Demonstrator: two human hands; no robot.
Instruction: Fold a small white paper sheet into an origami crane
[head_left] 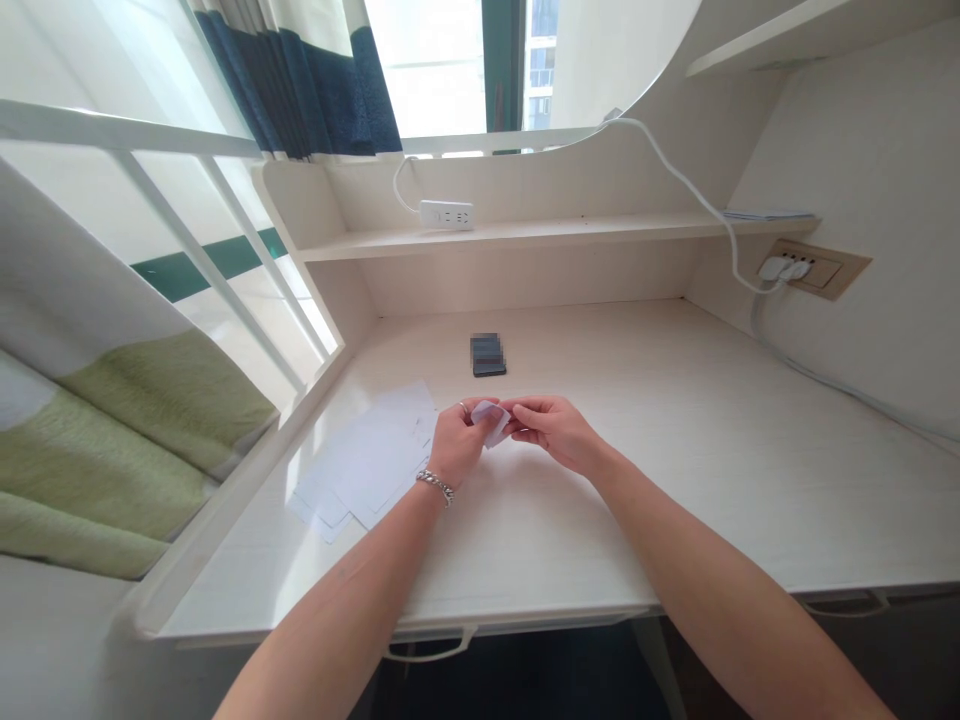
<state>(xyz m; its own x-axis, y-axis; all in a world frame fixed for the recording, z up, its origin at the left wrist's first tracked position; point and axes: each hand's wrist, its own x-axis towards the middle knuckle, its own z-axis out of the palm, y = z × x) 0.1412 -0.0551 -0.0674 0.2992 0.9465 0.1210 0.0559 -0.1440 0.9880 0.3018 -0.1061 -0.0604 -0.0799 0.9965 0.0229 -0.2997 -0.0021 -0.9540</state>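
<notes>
Bare forearms [352,600] flanked the lower frame; at centre, my left hand [457,442] pinched a small, angular white paper [497,432]; my right hand [561,432] half-curled at its edge, hold unclear. Light pressure suited.

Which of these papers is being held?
The small paper pinched in the left hand; the larger sheets lie flat on the desk.

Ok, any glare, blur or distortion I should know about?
Head view: the window is blown out; sunlight glares on the desk near the papers; the left hand and right hand look fairly sharp; the dark object beyond them is pixelated; corners look stretched.
</notes>
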